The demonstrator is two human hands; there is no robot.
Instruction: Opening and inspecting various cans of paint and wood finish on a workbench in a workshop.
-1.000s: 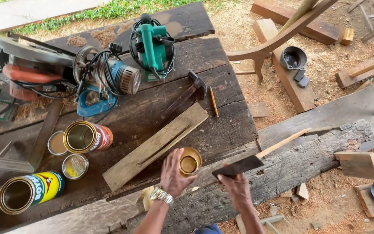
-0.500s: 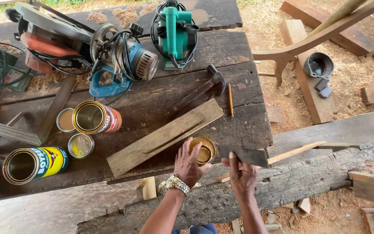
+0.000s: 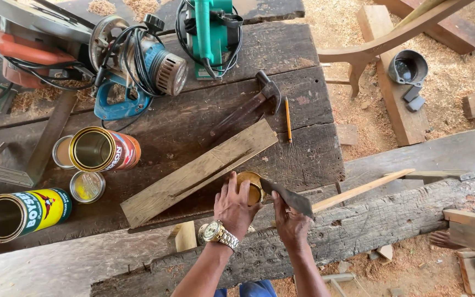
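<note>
Left hand: the left hand (image 3: 233,206), with a wristwatch (image 3: 217,233) on its wrist, lay over a small round tin (image 3: 252,187), fingers wrapped about its near side and closed on it.
Right hand: the right hand (image 3: 291,223) was closed around the handle end of a flat dark blade (image 3: 288,196); the blade's tip reached to the rim of the tin.
Where the tin stood: on the near edge of the dark plank bench (image 3: 193,126), just beside the end of a pale wooden board (image 3: 199,171) lying slantwise.
How far along: judging by the pose, the blade was set at the tin's rim as if to pry; whether the lid was on or off could not be told; the tin looked steadied but nothing was lifted out.
Around: two large open cans (image 3: 103,149) and loose lids (image 3: 87,186) to the left; a hammer (image 3: 248,107) and a pencil (image 3: 288,117) beyond the board; a blue circular saw (image 3: 133,69) and a green power tool (image 3: 211,30) at the far side.
</note>
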